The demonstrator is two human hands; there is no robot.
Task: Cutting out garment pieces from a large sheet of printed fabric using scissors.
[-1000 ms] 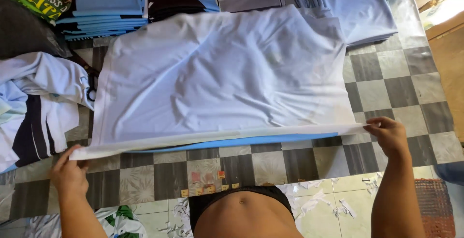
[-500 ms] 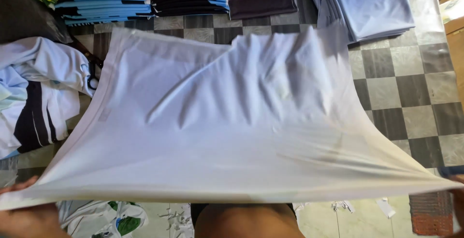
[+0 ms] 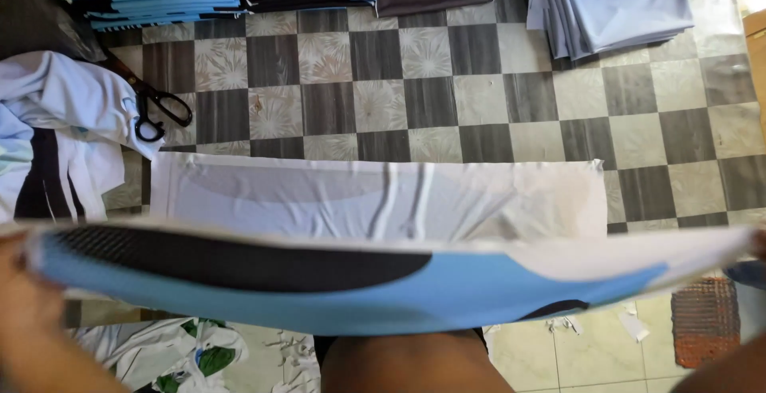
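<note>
Left hand at nine o'clock, clenched on edge of blue, black and white fabric panel, stretched taut across lower frame. Right hand at three o'clock, mostly out of view; grip indiscernible. Scissors at ten o'clock.

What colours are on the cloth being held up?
Light blue, black and white, on the fabric panel, seen in the head view.

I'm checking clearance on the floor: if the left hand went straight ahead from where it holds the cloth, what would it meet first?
Probably the white and dark garment pile beyond the left hand; the scissors lie farther right. Depth unclear.
</note>
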